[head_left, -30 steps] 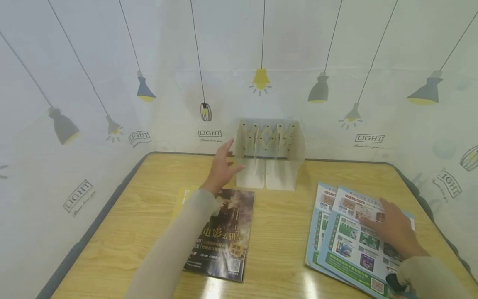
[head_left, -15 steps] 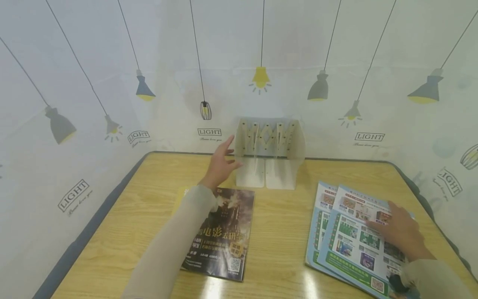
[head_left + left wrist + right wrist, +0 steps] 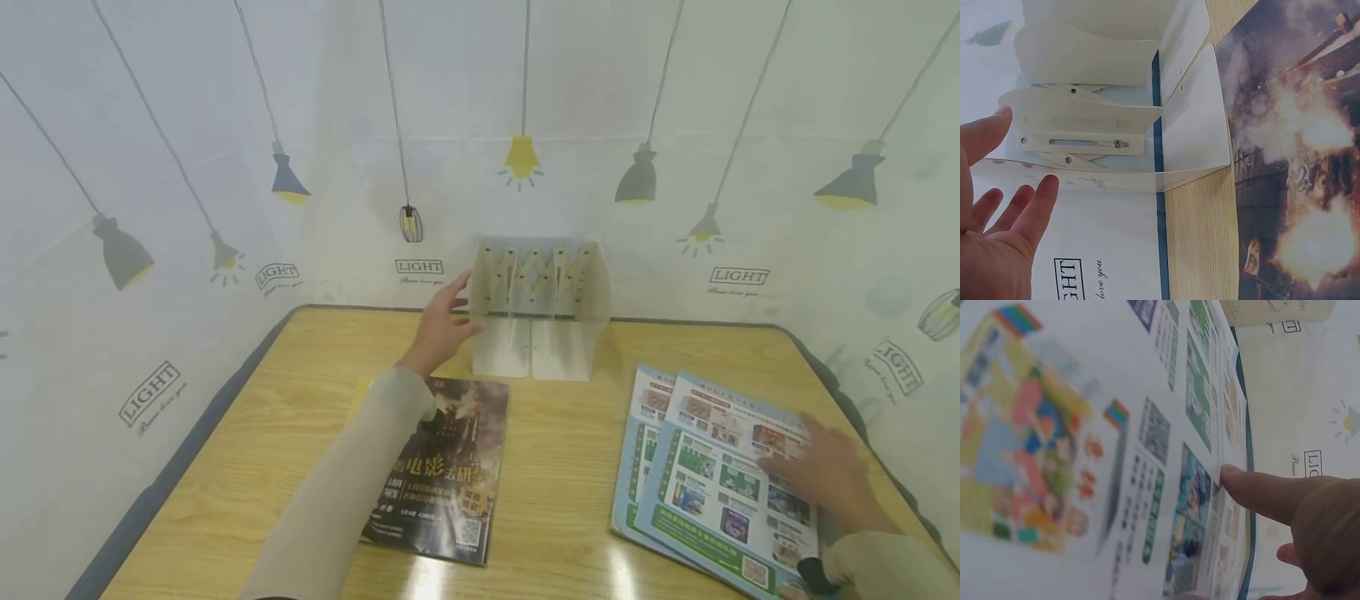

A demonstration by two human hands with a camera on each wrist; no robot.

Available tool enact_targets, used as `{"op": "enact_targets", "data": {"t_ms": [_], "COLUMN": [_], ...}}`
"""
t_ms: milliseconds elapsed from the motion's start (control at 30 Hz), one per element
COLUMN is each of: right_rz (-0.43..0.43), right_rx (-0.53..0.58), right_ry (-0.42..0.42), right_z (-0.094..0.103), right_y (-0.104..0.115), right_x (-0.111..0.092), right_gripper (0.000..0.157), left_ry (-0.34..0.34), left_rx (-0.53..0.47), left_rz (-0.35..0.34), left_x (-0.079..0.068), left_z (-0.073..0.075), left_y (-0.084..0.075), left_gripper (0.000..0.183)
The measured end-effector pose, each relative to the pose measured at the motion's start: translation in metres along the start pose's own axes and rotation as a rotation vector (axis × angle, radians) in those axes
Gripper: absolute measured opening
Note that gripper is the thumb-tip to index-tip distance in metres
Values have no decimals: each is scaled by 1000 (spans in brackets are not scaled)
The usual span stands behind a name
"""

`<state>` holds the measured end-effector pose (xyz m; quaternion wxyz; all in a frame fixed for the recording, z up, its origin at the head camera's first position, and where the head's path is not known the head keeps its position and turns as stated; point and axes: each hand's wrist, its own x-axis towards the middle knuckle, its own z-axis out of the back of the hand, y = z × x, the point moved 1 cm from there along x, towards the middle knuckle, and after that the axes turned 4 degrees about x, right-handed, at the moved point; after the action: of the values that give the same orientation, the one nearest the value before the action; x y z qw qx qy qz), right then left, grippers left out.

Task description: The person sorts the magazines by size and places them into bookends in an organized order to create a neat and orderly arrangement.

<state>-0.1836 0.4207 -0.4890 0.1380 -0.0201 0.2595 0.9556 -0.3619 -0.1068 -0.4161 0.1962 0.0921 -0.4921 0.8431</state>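
An expandable white bookend rack [image 3: 534, 308] stands at the back middle of the table. My left hand [image 3: 438, 332] is beside its left panel, thumb and fingers spread and holding nothing; in the left wrist view the fingertips [image 3: 1047, 187] are close to the rack's side panel, and I cannot tell if they touch. At right lie overlapping magazines [image 3: 693, 508] with blue-edged, picture-filled covers. Over their right edge is my right hand [image 3: 836, 471], slightly blurred. In the right wrist view its thumb [image 3: 1266, 494] is extended at the top cover, the other fingers partly hidden.
A dark magazine [image 3: 457, 467] lies left of centre, partly under my left sleeve [image 3: 345, 483], with a yellow edge showing at its left. The wooden table [image 3: 562, 467] meets a white curtain [image 3: 570, 75] printed with lamps on the sides in view.
My right hand has slid rightward across the top magazine to its right edge. The magazines and rack have stayed put. My left hand has barely shifted.
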Motion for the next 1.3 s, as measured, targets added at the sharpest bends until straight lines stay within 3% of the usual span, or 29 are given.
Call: {"op": "enact_targets", "data": {"t_ms": [433, 833, 1100, 1300], "right_rz": [-133, -54, 30, 69], "right_rx": [79, 99, 203, 197], "right_ry": [147, 195, 233, 241], "right_z": [11, 12, 19, 28], "right_y": [-3, -16, -32, -26], "right_x": [-3, 0, 2, -2], "right_gripper": [124, 116, 106, 102], "left_ry": [15, 36, 61, 79], "left_rx": [16, 72, 68, 55], "left_rz": [-6, -29, 15, 45], "left_x": [2, 5, 7, 9], "left_z": [7, 9, 9, 9], "left_y": [-4, -2, -5, -5], "left_gripper": [88, 86, 86, 86]}}
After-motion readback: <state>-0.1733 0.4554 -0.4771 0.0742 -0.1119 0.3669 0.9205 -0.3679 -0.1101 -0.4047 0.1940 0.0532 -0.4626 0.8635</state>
